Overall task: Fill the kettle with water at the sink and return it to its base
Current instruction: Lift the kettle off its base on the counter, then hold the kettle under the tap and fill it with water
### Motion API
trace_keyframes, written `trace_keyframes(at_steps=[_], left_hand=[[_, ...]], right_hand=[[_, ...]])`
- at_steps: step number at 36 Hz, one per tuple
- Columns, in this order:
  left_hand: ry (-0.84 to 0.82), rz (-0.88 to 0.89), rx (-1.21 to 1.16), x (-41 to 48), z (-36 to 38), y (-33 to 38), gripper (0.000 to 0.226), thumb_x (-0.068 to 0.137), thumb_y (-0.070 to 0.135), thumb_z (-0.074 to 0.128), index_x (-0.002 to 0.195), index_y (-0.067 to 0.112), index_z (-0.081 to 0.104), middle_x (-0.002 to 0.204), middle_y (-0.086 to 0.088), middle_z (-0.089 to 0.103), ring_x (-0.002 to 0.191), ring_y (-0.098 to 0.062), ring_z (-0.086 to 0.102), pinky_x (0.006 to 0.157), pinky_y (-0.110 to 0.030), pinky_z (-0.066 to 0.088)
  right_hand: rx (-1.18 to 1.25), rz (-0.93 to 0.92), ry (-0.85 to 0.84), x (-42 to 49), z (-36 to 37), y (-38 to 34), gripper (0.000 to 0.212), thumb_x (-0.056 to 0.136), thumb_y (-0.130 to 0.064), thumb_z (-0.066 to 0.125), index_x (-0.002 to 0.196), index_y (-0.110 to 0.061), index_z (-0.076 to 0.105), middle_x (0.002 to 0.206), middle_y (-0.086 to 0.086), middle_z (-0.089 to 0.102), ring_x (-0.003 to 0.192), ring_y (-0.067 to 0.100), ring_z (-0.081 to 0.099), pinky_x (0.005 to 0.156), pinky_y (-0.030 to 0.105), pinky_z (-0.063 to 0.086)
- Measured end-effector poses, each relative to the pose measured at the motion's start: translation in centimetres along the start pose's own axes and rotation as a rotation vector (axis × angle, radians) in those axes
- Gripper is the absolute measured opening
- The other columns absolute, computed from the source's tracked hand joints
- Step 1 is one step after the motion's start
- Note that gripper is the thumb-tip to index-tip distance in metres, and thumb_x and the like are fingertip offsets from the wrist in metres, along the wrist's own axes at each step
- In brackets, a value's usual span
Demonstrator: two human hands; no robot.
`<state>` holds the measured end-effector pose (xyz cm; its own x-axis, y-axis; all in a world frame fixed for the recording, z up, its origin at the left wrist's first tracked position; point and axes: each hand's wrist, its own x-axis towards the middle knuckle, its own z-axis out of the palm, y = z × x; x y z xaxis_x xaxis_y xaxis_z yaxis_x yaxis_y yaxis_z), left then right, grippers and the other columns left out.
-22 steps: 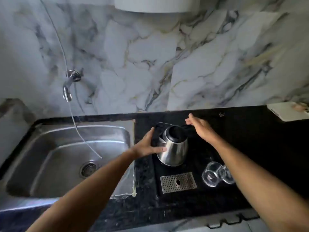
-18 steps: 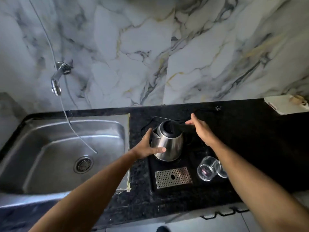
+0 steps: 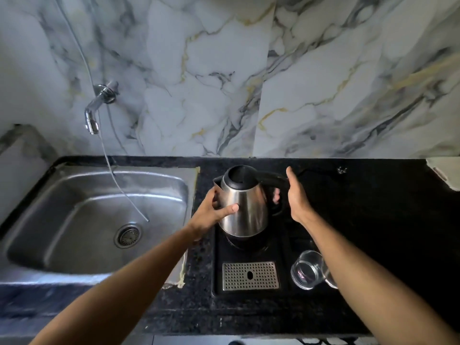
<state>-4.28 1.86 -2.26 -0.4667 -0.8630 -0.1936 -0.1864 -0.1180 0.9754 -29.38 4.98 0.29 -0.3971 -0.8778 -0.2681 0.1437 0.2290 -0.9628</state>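
A stainless steel kettle [image 3: 246,207] with a black lid and black handle stands over its dark round base [image 3: 245,242] on the black counter, right of the sink. My left hand [image 3: 211,215] grips the kettle's body on the spout side, thumb across the steel. My right hand [image 3: 297,197] is wrapped around the black handle, with fingertips showing through the loop. Whether the kettle's bottom touches the base I cannot tell. The steel sink [image 3: 74,195] lies to the left, with a wall tap [image 3: 95,108] above its back edge.
The base sits in a black tray [image 3: 216,270] with a perforated metal drip plate [image 3: 250,276]. Two clear glasses [image 3: 307,270] lie on their sides under my right forearm. A thin hose [image 3: 109,165] hangs into the sink. A white object [image 3: 445,173] sits at the far right.
My right hand, open beside the handle before, has closed around it. My left hand stays on the kettle's body. The view has shifted downward and closer.
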Motion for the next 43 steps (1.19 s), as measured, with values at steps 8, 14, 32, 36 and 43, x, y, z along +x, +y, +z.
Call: trace_keyframes(at_steps=[8, 14, 32, 36, 43], left_hand=[[0.169, 0.11, 0.151, -0.3, -6.7, 7.2, 0.102, 0.074, 0.044, 0.085, 0.152, 0.035, 0.02, 0.139, 0.002, 0.05, 0.131, -0.021, 0.05, 0.109, -0.046, 0.044], [0.488, 0.355, 0.723, -2.2, -12.5, 11.0, 0.095, 0.068, 0.067, 0.069, 0.143, 0.014, 0.044, 0.162, -0.018, 0.023, 0.152, -0.028, 0.015, 0.121, -0.043, 0.022], [0.438, 0.2, 0.976, -0.1, -27.8, 7.0, 0.073, 0.084, 0.039, 0.073, 0.143, 0.009, 0.042, 0.167, -0.013, 0.01, 0.152, -0.037, 0.01, 0.118, -0.057, 0.018], [0.317, 0.321, 1.134, 1.0, -29.8, 7.2, 0.084, 0.083, 0.037, 0.072, 0.152, 0.009, 0.032, 0.167, -0.018, 0.004, 0.153, -0.039, 0.003, 0.123, -0.052, 0.01], [0.291, 0.5, 0.786, 4.3, -34.4, 8.8, 0.068, 0.097, 0.041, 0.058, 0.154, 0.018, 0.031, 0.164, -0.01, 0.026, 0.15, -0.021, 0.026, 0.12, -0.035, 0.025]], right_hand=[[0.114, -0.066, -0.007, 3.1, 7.9, -5.3, 0.048, 0.077, -0.053, 0.055, 0.045, -0.018, 0.057, 0.04, 0.004, 0.047, 0.031, 0.019, 0.036, 0.034, 0.025, 0.027], [0.083, -0.084, -0.083, 3.3, 16.4, -5.5, 0.051, 0.078, -0.051, 0.053, 0.04, -0.018, 0.055, 0.038, 0.005, 0.046, 0.032, 0.02, 0.038, 0.036, 0.026, 0.027], [0.043, 0.032, -0.028, 4.4, 34.4, -0.5, 0.049, 0.076, -0.049, 0.056, 0.045, -0.011, 0.053, 0.037, 0.006, 0.045, 0.029, 0.019, 0.038, 0.033, 0.022, 0.026], [0.049, 0.055, -0.002, 4.7, 36.8, 1.0, 0.05, 0.084, -0.046, 0.054, 0.051, -0.007, 0.053, 0.036, 0.004, 0.044, 0.027, 0.017, 0.037, 0.032, 0.021, 0.024], [0.086, 0.108, 0.0, 6.6, 42.2, 3.2, 0.046, 0.089, -0.042, 0.052, 0.056, -0.01, 0.054, 0.042, 0.005, 0.046, 0.032, 0.016, 0.038, 0.035, 0.024, 0.026]])
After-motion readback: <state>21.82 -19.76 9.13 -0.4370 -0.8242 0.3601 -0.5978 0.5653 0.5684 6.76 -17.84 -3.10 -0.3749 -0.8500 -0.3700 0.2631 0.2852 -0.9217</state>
